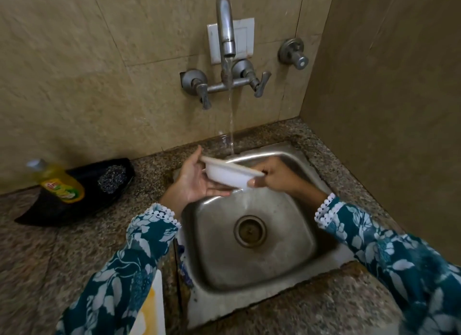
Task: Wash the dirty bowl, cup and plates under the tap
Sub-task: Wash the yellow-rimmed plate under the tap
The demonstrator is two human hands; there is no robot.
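Bowl [225,174] under tap [226,35] stream over sink [296,267]; left hand [193,182] cupping underneath, fingers relaxed; right hand [273,176] pinching rim.

Both arms are wearing long sleeves of one matching fabric — a deep teal ground carrying a large floral print in white and pale grey-blue (leaves and open blossoms). The left sleeve [129,267] is ending at the wrist in a cuff edged with white scalloped lace trim; the right sleeve [389,252] is showing the same trim — a row of small white loops. The left hand [192,182] and right hand [277,176] are bare.
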